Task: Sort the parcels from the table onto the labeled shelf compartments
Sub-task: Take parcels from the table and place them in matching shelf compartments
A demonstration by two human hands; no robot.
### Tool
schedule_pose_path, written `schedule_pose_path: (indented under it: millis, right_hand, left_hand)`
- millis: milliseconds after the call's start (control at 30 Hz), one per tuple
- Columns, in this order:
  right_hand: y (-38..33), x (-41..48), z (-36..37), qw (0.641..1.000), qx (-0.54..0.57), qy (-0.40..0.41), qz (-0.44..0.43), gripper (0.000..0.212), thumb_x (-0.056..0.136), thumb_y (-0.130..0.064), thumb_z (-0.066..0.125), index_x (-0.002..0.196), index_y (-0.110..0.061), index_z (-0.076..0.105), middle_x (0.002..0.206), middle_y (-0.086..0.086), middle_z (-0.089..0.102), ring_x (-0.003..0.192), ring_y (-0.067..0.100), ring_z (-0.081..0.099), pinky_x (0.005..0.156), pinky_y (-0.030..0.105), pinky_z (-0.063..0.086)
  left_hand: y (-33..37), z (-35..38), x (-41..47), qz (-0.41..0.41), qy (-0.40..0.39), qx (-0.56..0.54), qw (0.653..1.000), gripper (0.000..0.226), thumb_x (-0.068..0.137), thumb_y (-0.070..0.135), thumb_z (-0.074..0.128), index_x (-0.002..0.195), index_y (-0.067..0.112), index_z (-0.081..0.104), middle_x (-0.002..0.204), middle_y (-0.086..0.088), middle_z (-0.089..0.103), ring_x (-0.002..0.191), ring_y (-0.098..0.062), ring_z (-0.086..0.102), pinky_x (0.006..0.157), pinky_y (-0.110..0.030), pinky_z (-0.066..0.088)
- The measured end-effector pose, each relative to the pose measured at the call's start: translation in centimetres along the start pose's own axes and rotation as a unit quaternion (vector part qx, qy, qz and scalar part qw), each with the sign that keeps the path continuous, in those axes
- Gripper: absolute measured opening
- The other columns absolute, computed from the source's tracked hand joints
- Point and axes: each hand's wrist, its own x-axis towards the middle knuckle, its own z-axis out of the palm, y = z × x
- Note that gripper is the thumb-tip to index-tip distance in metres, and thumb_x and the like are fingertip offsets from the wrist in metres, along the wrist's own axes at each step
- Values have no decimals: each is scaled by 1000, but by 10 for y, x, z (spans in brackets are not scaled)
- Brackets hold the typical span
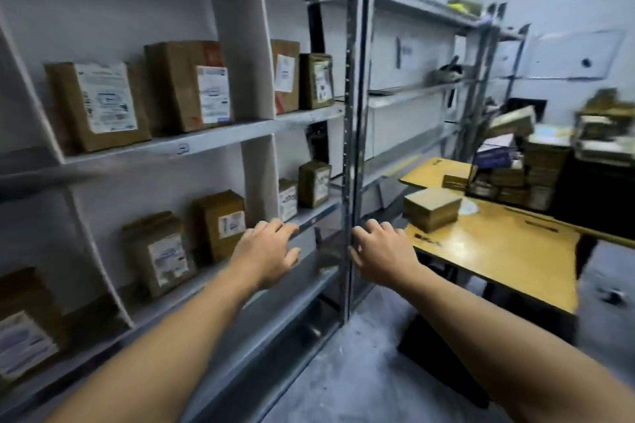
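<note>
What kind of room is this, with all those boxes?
Probably a parcel sorting room: shelves split into compartments hold brown labelled parcels, and stacked boxes crowd a yellow table.

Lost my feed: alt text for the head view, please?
Both empty, the left hand and right hand reach toward a grey shelf whose compartments hold labelled brown parcels. At right, a yellow table carries one box in front of a pile of parcels.

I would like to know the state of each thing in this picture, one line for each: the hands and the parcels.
left hand, open, holds nothing
right hand, open, holds nothing
shelf parcels, upright, labels facing out
table parcel, lying flat, apart from the pile
parcel pile, stacked, not yet sorted
</note>
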Motion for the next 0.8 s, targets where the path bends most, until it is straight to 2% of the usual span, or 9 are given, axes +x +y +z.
schedule_pose_path:
  millis: [233, 533, 800]
  right_hand:
    - [158, -72, 3, 990, -57, -39, 119, 39, 97, -51, 42, 122, -23, 53, 119, 9, 57, 109, 34, 57, 82, 42, 47]
    - [259, -105, 40, 968, -73, -100, 220, 40, 98, -49, 43, 125, -21, 51, 124, 10, 53, 111, 34, 54, 85, 44, 43]
    - [341, -42, 91, 957, -72, -139, 243, 40, 99, -48, 40, 128, -21, 48, 128, 10, 52, 113, 34, 52, 87, 45, 41]
  left_hand:
    - [152, 70, 78, 105, -41, -30, 993, 49, 95, 45, 46, 140, 28, 41, 133, 0, 51, 120, -25, 47, 98, -40, 39]
    - [238, 137, 153, 179, -72, -32, 981, 49, 94, 48, 44, 140, 30, 41, 132, 2, 52, 117, -23, 49, 94, -39, 41]
    - [273, 209, 262, 206, -86, -42, 974, 48, 94, 49, 44, 138, 32, 43, 132, 3, 52, 117, -22, 49, 95, -38, 41]
